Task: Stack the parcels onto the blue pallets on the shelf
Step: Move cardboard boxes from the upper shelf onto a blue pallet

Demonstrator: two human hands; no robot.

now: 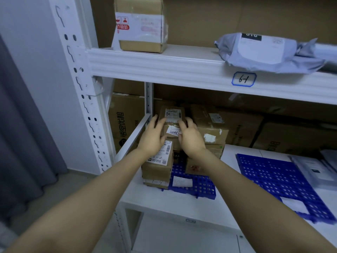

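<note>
My left hand (152, 138) and right hand (191, 138) grip one small parcel (172, 115) by its sides, fingers curled. It sits atop stacked boxes (158, 170) on the left blue pallet (197, 187). A second blue pallet (269, 176) lies beside it on the shelf (164, 203). The shelf above holds one box (140, 24) and one grey mailer (264, 50).

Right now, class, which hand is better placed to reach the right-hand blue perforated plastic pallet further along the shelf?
Right. The right hand holds the small brown cardboard parcel on the side nearer that pallet; the left hand would likely have to cross the stack.
</note>
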